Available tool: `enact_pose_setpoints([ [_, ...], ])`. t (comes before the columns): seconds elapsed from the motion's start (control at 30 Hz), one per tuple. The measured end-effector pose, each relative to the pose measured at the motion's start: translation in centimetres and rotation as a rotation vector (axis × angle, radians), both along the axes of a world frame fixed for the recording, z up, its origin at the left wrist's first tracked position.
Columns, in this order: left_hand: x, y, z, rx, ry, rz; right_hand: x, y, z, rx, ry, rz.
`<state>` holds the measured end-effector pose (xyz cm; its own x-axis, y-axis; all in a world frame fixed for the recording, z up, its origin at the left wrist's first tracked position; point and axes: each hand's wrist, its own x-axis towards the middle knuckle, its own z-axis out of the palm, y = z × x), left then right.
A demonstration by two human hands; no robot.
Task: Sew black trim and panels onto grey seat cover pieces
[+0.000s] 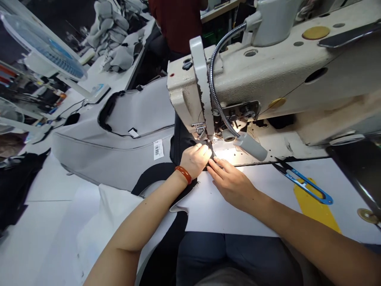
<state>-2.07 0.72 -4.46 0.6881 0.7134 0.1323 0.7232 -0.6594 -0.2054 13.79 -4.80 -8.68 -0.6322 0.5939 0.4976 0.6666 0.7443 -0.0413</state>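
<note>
Left hand [195,161]: fingers curled on black fabric panel [183,137], grip unclear. Right hand [233,184]: fingers outstretched, slightly apart. Cream metal sewing machine [276,75], one o'clock.

The near cloth [183,139] by your left fingers [202,153] is black. Left of them, the big cloth [125,151] is gray, and its white tag [158,149] has black stripes. Your bracelet [184,173], behind those fingers, is orange-red. Ahead, the sewing machine [268,79] is creamy white. Right of your right fingers [218,169], the snips [301,184] have blue handles and the card [317,210] is yellow.
</note>
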Motion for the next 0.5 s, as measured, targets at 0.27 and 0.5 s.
enact_pose_setpoints([
  [0.27, 0.3, -2.5, 0.3, -0.113, -0.115, 0.217, 1.3, 2.6, 0.6, 0.070, 0.004, -0.092],
  [0.5, -1.1, -1.3, -0.6, -0.168, -0.185, 0.140, -0.6, 3.4, 0.9, 0.299, -0.040, -0.045],
])
